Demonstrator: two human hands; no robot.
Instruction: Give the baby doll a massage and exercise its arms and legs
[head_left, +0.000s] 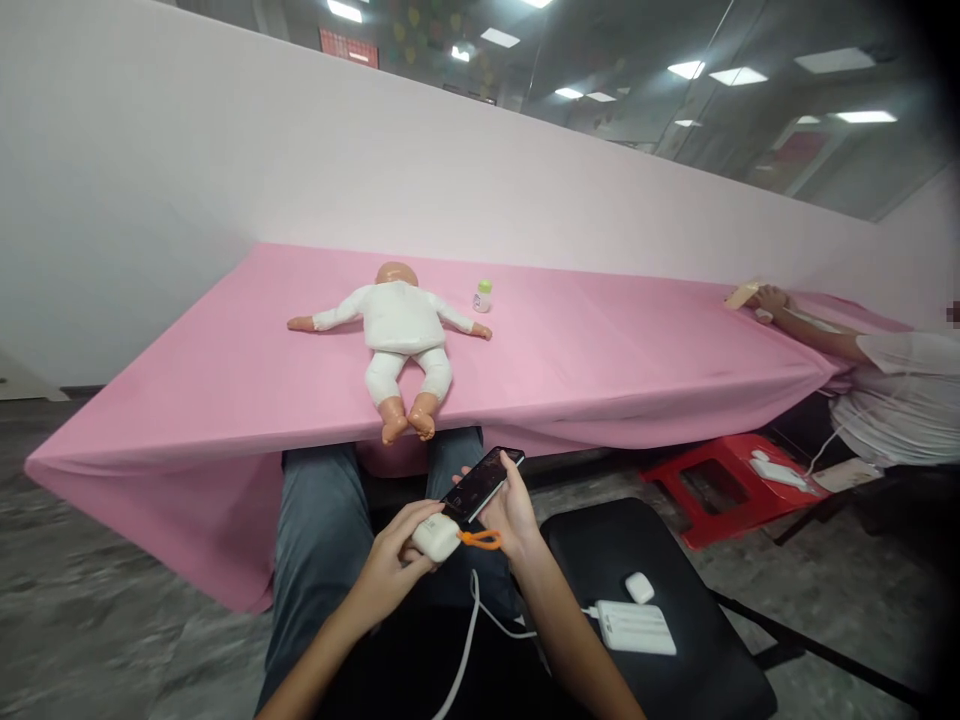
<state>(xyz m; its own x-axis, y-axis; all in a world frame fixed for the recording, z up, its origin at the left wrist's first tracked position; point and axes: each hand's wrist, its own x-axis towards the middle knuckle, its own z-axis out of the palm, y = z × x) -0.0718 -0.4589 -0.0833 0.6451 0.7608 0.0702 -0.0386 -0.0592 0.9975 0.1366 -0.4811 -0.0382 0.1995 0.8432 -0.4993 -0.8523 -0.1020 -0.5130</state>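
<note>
Near the lap, the right hand (514,510) grips a dark phone (480,484) tilted screen-up for viewing, while the left hand (394,565) closes around a white device (436,537) at its near end, cable (465,640) trailing. The baby doll (397,335) lies far on the pink table (600,340).
</note>
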